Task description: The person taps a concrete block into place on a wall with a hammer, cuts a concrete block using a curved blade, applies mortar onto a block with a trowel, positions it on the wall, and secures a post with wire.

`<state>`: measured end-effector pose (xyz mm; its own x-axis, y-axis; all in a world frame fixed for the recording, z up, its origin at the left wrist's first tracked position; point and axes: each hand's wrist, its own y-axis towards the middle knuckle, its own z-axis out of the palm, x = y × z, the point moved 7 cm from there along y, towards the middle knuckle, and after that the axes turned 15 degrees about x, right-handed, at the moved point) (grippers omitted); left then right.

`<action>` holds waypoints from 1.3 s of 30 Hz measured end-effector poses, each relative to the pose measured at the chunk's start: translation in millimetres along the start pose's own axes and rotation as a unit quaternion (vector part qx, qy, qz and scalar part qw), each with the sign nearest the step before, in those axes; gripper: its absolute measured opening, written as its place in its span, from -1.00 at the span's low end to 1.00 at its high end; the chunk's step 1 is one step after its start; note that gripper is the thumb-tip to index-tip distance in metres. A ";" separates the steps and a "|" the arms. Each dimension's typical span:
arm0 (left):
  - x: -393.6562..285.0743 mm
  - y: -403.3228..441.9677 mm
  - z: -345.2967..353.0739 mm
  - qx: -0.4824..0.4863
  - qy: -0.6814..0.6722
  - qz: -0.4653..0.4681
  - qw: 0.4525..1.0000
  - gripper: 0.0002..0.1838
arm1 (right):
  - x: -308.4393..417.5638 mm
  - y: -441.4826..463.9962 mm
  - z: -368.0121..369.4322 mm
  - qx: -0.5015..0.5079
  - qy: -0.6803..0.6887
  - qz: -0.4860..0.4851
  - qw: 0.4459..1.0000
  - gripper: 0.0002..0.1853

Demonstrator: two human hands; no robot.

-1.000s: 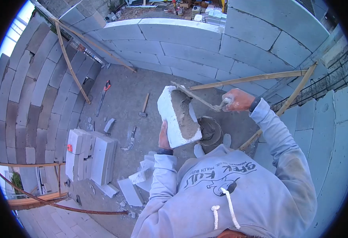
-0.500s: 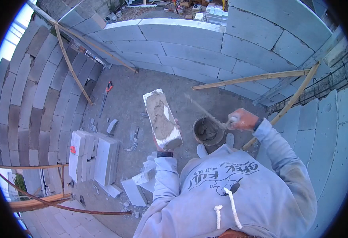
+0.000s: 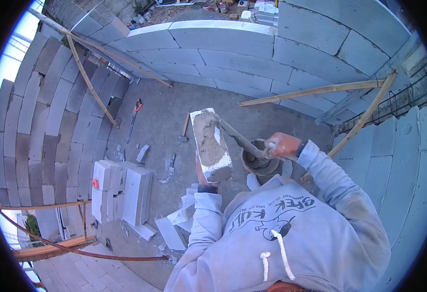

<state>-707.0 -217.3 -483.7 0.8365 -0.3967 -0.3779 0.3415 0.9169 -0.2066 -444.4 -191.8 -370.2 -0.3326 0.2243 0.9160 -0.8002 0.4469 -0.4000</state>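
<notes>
My left hand [image 3: 202,171] holds up a white block [image 3: 225,162] from its left side and underneath. Grey mortar [image 3: 209,138] coats the block's upward face. Closed around the handle of a trowel [image 3: 238,138] is my right hand [image 3: 282,146]; the trowel's far end reaches the top end of the block. Below the trowel a bucket [image 3: 262,165] of mortar stands on the floor, partly hidden by my right hand and the trowel.
A stack of white blocks [image 3: 136,192] stands left, with broken pieces [image 3: 172,233] nearby. A hammer [image 3: 185,127], a hooked tool [image 3: 168,169] and an orange-handled saw [image 3: 134,117] lie on the floor. Wooden braces [image 3: 364,120] lean at the right wall.
The block has tilted so its mortared face points up, then shifted slightly right. The trowel has swung away from the block and back to its top end.
</notes>
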 end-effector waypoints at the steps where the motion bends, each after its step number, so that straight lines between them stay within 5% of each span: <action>1: -2.2 -3.1 6.7 -0.003 0.001 0.009 1.000 -0.14 | 8.3 -8.4 2.0 -0.012 -0.102 -0.016 0.995 -0.79; 4: -14.4 -2.9 20.3 0.012 0.007 0.035 0.999 -0.20 | -4.7 -25.1 9.5 0.017 -0.182 0.035 0.983 -0.78; 10: -22.0 -6.0 69.8 0.021 -0.006 0.078 0.997 -0.41 | 38.1 -46.3 2.1 -0.005 -0.268 -0.044 0.962 -0.79; 16: -11.9 -9.1 93.6 0.056 0.019 0.052 0.997 -0.44 | 79.2 -16.3 -11.9 -0.168 -0.387 -0.039 0.906 -0.80; 20: -4.3 -9.2 90.3 0.011 -0.004 0.057 0.998 -0.39 | 68.2 -4.2 -6.9 -0.179 -0.488 -0.050 0.853 -0.81; 28: -1.8 -24.8 16.3 -0.005 -0.042 0.044 0.998 -0.17 | 9.8 -76.8 -28.5 -0.080 -0.590 0.156 0.788 -0.81; 31: -16.4 -17.8 18.5 0.020 -0.008 0.058 0.998 -0.17 | 30.0 -86.0 -36.1 -0.207 -0.514 0.111 0.825 -0.80; 35: -7.4 -12.4 15.3 0.077 -0.053 -0.019 0.995 -0.13 | 136.3 -53.1 1.6 -0.088 -0.086 -0.149 0.981 -0.62; 39: 24.5 -3.8 18.7 0.143 -0.093 -0.120 0.978 -0.11 | 99.6 -8.9 -2.2 -0.169 -0.132 -0.168 0.962 -0.61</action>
<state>-679.8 -229.6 -475.3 0.7725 -0.6109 -0.1736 0.6205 0.7842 0.0019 -469.3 -171.5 -275.5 -0.2348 -0.1896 0.9534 -0.6919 0.7215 -0.0269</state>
